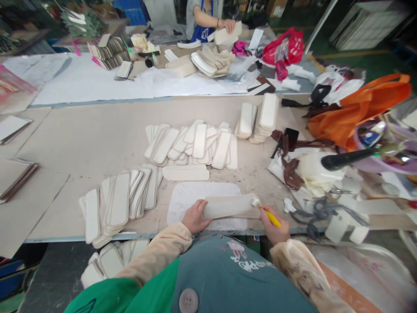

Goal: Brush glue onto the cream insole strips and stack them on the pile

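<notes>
My left hand grips the left end of a pale rounded panel, fingers on top of it and thumb at the near edge. Other panel edges show just below it, so it seems to lie on a small stack. My right hand is closed round the yellow handle of a brush. The brush's white tip rests on the right end of the panel's top face, which looks glossy. Beneath lies a white paper sheet with rounded corners, partly covered by the panels and my left hand.
Loose pale panels lie just beyond, with fanned stacks to the left and upright piles behind. On the right are a white container, grey cloth strips and an orange bag. Across the table a person handles similar panels.
</notes>
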`<state>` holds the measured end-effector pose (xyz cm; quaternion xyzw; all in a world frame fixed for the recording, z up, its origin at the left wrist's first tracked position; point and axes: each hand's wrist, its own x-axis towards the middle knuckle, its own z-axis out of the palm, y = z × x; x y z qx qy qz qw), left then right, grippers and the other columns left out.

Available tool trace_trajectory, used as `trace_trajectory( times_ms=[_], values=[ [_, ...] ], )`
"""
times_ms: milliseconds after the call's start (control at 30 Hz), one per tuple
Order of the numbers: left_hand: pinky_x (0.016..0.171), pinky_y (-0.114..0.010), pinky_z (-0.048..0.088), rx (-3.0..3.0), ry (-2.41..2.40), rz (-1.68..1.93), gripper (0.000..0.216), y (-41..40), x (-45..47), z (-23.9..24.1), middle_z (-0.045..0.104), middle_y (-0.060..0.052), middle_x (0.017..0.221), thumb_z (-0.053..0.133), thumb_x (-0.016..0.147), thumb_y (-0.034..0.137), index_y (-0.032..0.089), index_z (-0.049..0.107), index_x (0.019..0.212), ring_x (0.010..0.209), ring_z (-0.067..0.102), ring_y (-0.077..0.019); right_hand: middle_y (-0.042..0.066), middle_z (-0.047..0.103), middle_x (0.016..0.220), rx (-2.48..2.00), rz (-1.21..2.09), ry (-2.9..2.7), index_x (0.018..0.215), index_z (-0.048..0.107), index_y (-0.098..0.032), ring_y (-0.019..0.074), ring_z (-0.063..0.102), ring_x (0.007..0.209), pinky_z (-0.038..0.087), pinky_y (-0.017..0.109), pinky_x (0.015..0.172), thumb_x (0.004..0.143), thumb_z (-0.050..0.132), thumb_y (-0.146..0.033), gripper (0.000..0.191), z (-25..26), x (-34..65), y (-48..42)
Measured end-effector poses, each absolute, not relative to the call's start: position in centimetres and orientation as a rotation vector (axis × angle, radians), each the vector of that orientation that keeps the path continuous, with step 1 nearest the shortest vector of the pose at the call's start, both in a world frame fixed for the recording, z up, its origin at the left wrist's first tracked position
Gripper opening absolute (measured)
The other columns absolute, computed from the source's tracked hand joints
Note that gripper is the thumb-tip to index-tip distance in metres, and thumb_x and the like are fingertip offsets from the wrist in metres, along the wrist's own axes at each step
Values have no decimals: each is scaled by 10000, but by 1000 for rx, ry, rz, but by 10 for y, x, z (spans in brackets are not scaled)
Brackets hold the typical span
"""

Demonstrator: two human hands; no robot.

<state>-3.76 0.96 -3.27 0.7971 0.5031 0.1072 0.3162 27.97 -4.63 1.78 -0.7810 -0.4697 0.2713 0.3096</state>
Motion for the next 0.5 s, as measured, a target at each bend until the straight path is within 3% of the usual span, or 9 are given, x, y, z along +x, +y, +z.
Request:
trace_trajectory(
  times_ms=[100, 200, 267, 400, 500],
  values=[
    [1000, -454, 496, 2104, 1319, 260, 695, 10, -37, -29, 481, -161, 1314, 690, 708, 350, 174, 407, 1318, 1178, 557, -305, 104, 748, 900, -1963, 527, -1677, 980, 726, -194, 230, 709, 738, 549, 325, 706, 859, 507, -459, 365, 10, 278, -53],
    [968, -443, 515, 2110, 1314, 229, 733, 7, -36, -24, 499, -142, 1301, 709, 693, 361, 205, 395, 1338, 1143, 577, -299, 78, 751, 961, -1730, 633, -1890, 966, 734, -235, 248, 721, 826, 567, 351, 771, 856, 525, -433, 308, 3, 258, -56],
    [962, -448, 517, 2113, 1311, 219, 775, 4, -37, -23, 511, -135, 1299, 726, 686, 405, 227, 385, 1359, 1136, 582, -302, 68, 750, 951, -1593, 796, -1801, 950, 726, -249, 242, 718, 826, 570, 352, 792, 859, 530, -465, 305, 3, 245, -57],
    [1022, -465, 478, 2123, 1324, 338, 870, 12, -47, -24, 505, -157, 1333, 755, 648, 567, 205, 414, 1363, 1204, 541, -318, 35, 724, 863, -1733, 900, -1319, 976, 684, -289, 222, 687, 663, 583, 332, 643, 802, 570, -576, 354, 14, 251, -59],
    [1036, -479, 457, 2048, 1578, 492, 670, 42, -70, -24, 533, -155, 1303, 715, 731, 500, 195, 498, 1288, 1212, 536, -299, 26, 711, 751, -1884, 813, -1206, 962, 686, -336, 241, 688, 627, 589, 348, 603, 759, 597, -581, 330, 13, 285, -60]
  ],
)
